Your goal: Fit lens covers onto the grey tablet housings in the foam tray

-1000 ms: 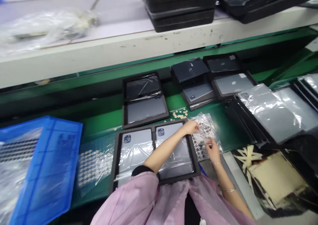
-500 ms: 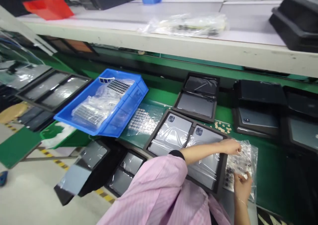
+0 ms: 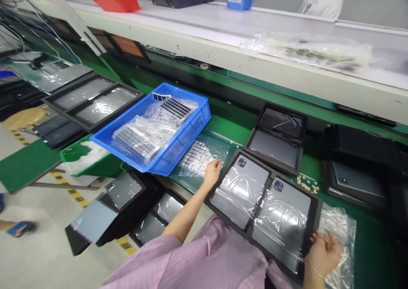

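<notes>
My left hand (image 3: 212, 173) is closed in a pinch at the left edge of a dark foam tray (image 3: 270, 175), beside a clear sheet (image 3: 199, 155) dotted with small rings. Whatever its fingertips hold is too small to make out. Over the tray's right edge, my right hand (image 3: 324, 250) has its fingers curled, above a crinkled clear plastic bag (image 3: 346, 233); its fingertips also hide any small thing in them. Two grey tablets, a left one (image 3: 240, 187) and a right one (image 3: 283, 216), lie in the tray camera side up, under clear film.
A blue bin (image 3: 188, 134) with bagged sheets of dots stands left. Behind are another tablet tray (image 3: 277, 144) and loose pale rings (image 3: 307, 182). Stacked trays (image 3: 360, 182) stand right. A white shelf (image 3: 207, 46) crosses above the bench. A person (image 3: 325, 2) is beyond it.
My left hand has moved from the plastic bag, across the tablets, to the ring sheet at left. My right hand has stayed near the bag. The view has shifted.
</notes>
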The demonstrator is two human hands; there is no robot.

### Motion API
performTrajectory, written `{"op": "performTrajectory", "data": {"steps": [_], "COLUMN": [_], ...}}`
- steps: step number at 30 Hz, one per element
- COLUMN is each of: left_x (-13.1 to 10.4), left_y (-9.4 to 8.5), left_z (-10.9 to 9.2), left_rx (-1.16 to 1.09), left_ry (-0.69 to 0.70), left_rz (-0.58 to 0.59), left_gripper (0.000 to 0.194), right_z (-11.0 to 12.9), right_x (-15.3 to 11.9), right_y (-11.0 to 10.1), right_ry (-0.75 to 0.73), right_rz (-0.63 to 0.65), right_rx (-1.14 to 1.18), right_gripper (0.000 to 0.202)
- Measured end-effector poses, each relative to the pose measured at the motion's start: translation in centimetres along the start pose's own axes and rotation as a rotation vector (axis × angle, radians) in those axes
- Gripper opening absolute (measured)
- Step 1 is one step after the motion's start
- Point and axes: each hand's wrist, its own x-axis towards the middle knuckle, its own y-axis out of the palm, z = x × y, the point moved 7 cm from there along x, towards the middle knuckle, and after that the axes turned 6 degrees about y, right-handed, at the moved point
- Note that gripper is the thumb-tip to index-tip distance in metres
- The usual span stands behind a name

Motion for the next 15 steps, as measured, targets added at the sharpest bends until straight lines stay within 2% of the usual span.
{"op": "performTrajectory", "data": {"steps": [2,3,5,8,11,13,15], "left_x": [1.2,1.9,3.1,3.8,2.9,1.9,1.0], "left_y": [-1.4,-1.7,-1.6,-0.2,1.3,1.9,2.2], "left_z": [5.2,7.1,9.4,10.6,10.7,10.8,11.0], "left_rx": [0.061,0.088,0.138,0.196,0.234,0.257,0.275], "left_ry": [-0.135,-0.181,-0.235,-0.236,-0.197,-0.169,-0.145], "left_rz": [-0.060,-0.079,-0.105,-0.095,-0.055,-0.043,-0.037], "left_gripper": [0.031,0.033,0.041,0.055,0.060,0.060,0.059], "right_z": [0.7,1.2,2.1,3.9,6.4,8.7,11.0], "right_x": [-1.4,-2.1,-3.7,-6.1,-8.9,-11.5,-15.2], "right_y": [2.8,4.2,6.6,9.2,11.9,15.2,20.6], "right_ry": [0.024,0.025,-0.012,-0.120,-0.231,-0.343,-0.494], "right_rz": [0.077,0.115,0.167,0.227,0.309,0.435,0.651], "right_rx": [0.116,0.138,0.119,0.016,-0.101,-0.208,-0.324], "right_gripper": [0.049,0.047,0.042,0.034,0.032,0.033,0.032]}}
